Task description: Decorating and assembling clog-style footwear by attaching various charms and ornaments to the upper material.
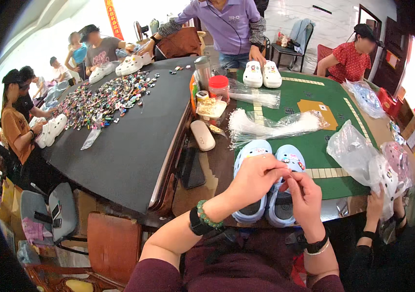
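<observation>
A pair of light blue clogs [277, 207] with small colourful charms on their toes stands at the table's near edge. Above them, my left hand [257, 178] is closed in a pinch. My right hand [306, 195] pinches close beside it, the fingertips of both nearly meeting over the right clog. Whatever thin thing may be between the fingers is too small to make out. Just beyond the clogs lies a bundle of thin white plastic ties [270, 125] in a clear bag.
Left of the clogs are a glasses case [202, 135], a dark phone [192, 168] and a red-lidded jar [218, 87]. Many charms [105, 100] cover the black table. White clogs [262, 74] stand opposite, touched by a person in purple. At right, another person's hands [376, 207] hold bagged clogs.
</observation>
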`<action>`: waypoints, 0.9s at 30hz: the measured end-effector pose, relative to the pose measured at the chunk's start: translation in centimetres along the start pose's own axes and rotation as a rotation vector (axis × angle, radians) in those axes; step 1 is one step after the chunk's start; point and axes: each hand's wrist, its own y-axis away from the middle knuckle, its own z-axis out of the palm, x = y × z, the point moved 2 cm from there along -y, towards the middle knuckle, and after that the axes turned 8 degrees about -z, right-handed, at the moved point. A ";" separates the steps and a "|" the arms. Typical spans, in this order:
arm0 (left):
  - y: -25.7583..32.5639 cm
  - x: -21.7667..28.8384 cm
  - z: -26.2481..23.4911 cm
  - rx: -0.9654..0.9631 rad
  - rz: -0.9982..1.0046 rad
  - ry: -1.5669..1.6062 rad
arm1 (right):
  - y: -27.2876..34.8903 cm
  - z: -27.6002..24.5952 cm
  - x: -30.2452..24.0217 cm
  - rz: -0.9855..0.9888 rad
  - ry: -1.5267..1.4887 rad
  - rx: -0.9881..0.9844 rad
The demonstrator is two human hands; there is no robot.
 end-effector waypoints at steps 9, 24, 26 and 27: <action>-0.3 -1.1 -0.1 0.008 -0.137 0.080 | -1.3 -0.1 0.2 -0.023 -0.028 0.052; 0.8 -2.2 1.1 0.128 -0.078 0.017 | -1.4 -0.8 0.6 0.070 -0.120 0.077; 1.0 -3.1 1.3 0.103 -0.159 0.100 | -1.1 -0.7 1.0 0.034 -0.066 0.092; 1.2 -3.3 1.4 0.099 -0.166 0.162 | -0.9 -0.7 0.8 0.035 -0.067 0.094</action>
